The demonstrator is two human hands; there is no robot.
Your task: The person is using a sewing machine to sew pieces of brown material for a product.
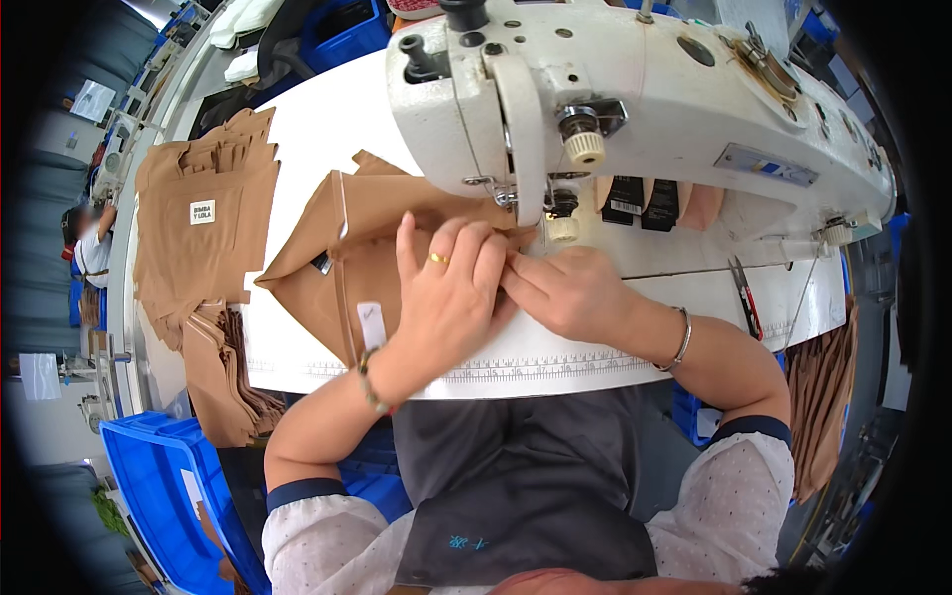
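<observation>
The cloth [373,263] lies on the tabletop [322,111], under the left grip [454,293] and spreading out to its left; its right end sits below the head of the sewing machine [645,109]. The right grip [570,293] is pinched closed on that end. Whether the left, bent over the cloth, pinches it, I cannot tell.

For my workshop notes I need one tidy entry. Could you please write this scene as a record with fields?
Left hand: ringed hand, over brown fabric
Right hand: beside the left, fingertips at the fabric; grip unclear
Machine: white sewing machine, its needle area just beyond the hands
Table: white, with measuring scale along the near edge
Left side: stacked brown pieces
Right side: red-and-black scissors
</observation>
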